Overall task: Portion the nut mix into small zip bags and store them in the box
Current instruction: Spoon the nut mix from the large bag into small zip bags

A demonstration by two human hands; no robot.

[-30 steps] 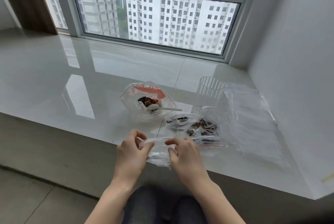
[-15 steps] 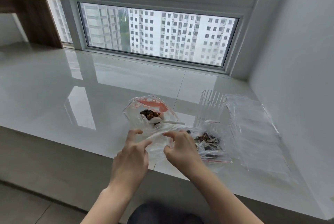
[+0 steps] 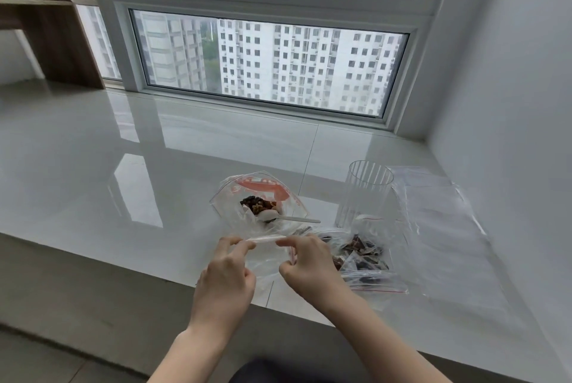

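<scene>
Both hands pinch the top edge of a small zip bag at the sill's front edge.

The left hand (image 3: 224,274) and right hand (image 3: 309,265) each grip one end of the small zip bag's (image 3: 266,255) mouth, likely to pull it apart for filling. The open nut-mix bag (image 3: 258,200) with its plastic spoon (image 3: 291,219) lies just beyond their fingertips; filled zip bags (image 3: 360,254) lie just right.

Soft grey daylight from the far window (image 3: 269,64) glares off my glossy sill (image 3: 93,166); the edges bow, detail slightly soft.
</scene>
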